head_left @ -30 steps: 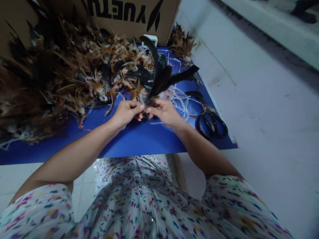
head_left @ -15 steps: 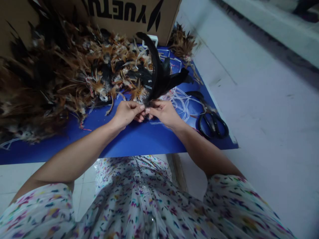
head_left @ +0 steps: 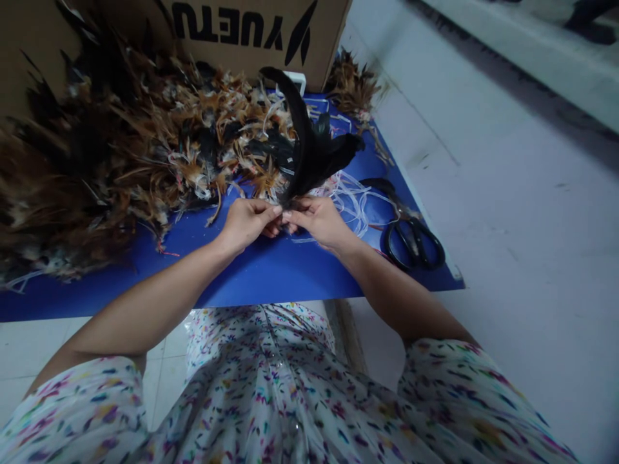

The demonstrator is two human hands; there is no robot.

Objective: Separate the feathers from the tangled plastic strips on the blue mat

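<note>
A bunch of black feathers point(head_left: 312, 151) stands up between my hands, its long curved plume bending to the left at the top. My left hand point(head_left: 251, 221) pinches the base of the bunch with thumb and fingers. From the other side my right hand point(head_left: 316, 220) grips the same base, the two thumbs almost touching. The quill ends are hidden behind my fingers. Just right of my right hand lies a tangle of clear and white plastic strips point(head_left: 355, 203) on the blue table point(head_left: 271, 274).
Brown and black feather bunches point(head_left: 140, 135) heap across the left of the table. Black-handled scissors point(head_left: 411, 238) lie at the right edge. A cardboard box point(head_left: 232, 55) stands at the back, with another feather bunch point(head_left: 353, 84) beside it. A pale wall point(head_left: 507, 193) borders the right.
Both hands stay in place on the feather base. The black plumes have shifted slightly, their right-hand tips a little to the left. The camera view has moved a touch.
</note>
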